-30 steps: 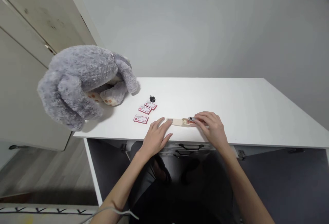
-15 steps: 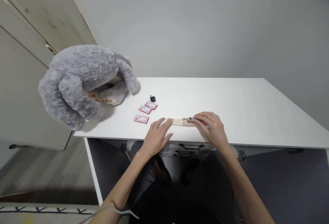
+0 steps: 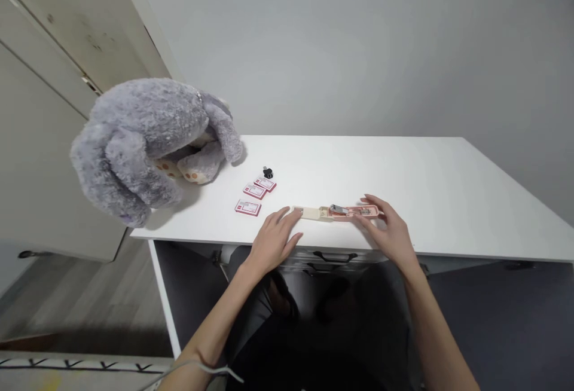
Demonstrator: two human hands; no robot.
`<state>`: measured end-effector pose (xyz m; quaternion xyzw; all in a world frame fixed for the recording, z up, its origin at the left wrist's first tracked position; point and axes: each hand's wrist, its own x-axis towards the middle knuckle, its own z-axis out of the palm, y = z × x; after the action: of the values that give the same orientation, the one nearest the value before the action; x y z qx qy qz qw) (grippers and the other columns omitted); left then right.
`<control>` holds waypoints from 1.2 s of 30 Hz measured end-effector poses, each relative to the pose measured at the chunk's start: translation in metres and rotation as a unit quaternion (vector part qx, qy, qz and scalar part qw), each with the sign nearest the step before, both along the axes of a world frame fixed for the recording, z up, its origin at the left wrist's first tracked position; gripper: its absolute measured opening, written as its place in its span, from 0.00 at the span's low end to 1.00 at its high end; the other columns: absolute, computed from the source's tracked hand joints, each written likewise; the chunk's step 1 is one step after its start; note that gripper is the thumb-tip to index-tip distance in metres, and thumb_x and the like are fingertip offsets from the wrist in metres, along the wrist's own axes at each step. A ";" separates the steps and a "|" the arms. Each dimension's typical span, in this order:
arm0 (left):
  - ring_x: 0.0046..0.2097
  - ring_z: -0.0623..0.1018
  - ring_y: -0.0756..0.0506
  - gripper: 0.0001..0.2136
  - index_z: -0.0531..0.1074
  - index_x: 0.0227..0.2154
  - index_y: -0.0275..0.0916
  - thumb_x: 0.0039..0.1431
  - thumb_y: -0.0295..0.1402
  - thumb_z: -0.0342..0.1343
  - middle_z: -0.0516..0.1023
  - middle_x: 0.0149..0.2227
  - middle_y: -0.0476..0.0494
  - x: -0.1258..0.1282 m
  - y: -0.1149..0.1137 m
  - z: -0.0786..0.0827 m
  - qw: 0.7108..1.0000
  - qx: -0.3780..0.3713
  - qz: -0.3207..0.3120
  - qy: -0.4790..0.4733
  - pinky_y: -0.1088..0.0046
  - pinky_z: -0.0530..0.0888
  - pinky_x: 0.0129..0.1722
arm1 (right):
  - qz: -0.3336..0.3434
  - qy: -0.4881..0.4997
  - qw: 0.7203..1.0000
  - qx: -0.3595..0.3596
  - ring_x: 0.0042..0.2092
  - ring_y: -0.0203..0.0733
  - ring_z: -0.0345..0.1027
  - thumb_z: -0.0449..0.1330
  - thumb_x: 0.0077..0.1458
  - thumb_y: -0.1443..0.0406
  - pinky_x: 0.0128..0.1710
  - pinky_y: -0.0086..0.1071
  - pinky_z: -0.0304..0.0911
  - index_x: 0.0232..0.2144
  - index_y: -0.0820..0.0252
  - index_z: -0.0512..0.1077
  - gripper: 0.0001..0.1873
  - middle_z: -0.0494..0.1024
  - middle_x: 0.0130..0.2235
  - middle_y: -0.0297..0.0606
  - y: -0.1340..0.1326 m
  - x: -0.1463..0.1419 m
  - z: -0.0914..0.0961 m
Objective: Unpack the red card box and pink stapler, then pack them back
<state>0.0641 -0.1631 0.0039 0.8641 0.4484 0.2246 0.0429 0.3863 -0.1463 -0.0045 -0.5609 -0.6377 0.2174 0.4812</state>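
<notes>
Print on the three red-and-white boxes [image 3: 254, 191]: too small to read. Small black object [image 3: 267, 173] behind them: not identifiable. Right hand [image 3: 390, 232] covers the opened stapler's [image 3: 334, 211] pink tip. Both forearms [image 3: 430, 331] are cut by the bottom edge. Plush toy's [image 3: 147, 140] face is hidden.

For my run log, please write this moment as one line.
left hand flat on beige case | right hand at pink tray | metal piece on tray | plush toy, red boxes at left

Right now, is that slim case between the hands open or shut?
Open: the case lies spread flat, beige half beside pink half, metal tool showing inside.
</notes>
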 end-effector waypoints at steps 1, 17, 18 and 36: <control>0.73 0.66 0.35 0.25 0.58 0.72 0.43 0.77 0.40 0.49 0.72 0.69 0.39 0.000 0.000 0.000 1.000 -0.002 -0.001 0.000 0.50 0.69 0.68 | 0.005 0.039 0.999 -0.030 0.51 0.54 0.80 0.70 0.60 0.48 0.52 0.50 0.77 0.61 0.55 0.73 0.32 0.83 0.55 0.49 -0.002 0.003 -0.005; 0.73 0.68 0.36 0.25 0.58 0.73 0.44 0.77 0.41 0.49 0.72 0.69 0.38 0.000 0.000 -0.003 1.000 -0.006 -0.001 -0.020 0.50 0.71 0.68 | 0.045 0.130 0.990 -0.012 0.51 0.54 0.81 0.67 0.64 0.53 0.51 0.50 0.78 0.56 0.55 0.77 0.22 0.85 0.51 0.46 0.004 -0.034 0.011; 0.72 0.68 0.36 0.25 0.58 0.73 0.44 0.77 0.41 0.49 0.72 0.69 0.38 0.000 0.000 -0.003 1.000 -0.007 -0.001 -0.020 0.50 0.71 0.68 | 0.042 0.109 0.993 -0.004 0.49 0.52 0.80 0.66 0.64 0.53 0.51 0.50 0.77 0.55 0.55 0.77 0.21 0.85 0.50 0.45 0.005 -0.038 0.016; 0.72 0.68 0.36 0.26 0.57 0.73 0.42 0.77 0.40 0.48 0.70 0.70 0.36 -0.002 -0.002 -0.004 1.000 -0.020 0.000 -0.019 0.50 0.69 0.69 | 0.135 -0.055 0.986 0.084 0.51 0.50 0.77 0.58 0.73 0.54 0.52 0.43 0.74 0.60 0.50 0.77 0.20 0.80 0.50 0.44 0.024 -0.100 0.020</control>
<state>0.0624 -0.1651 -0.0004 0.8587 0.4516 0.2323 0.0686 0.2865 -0.1225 0.0151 -0.4384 -0.7490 0.1950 0.4569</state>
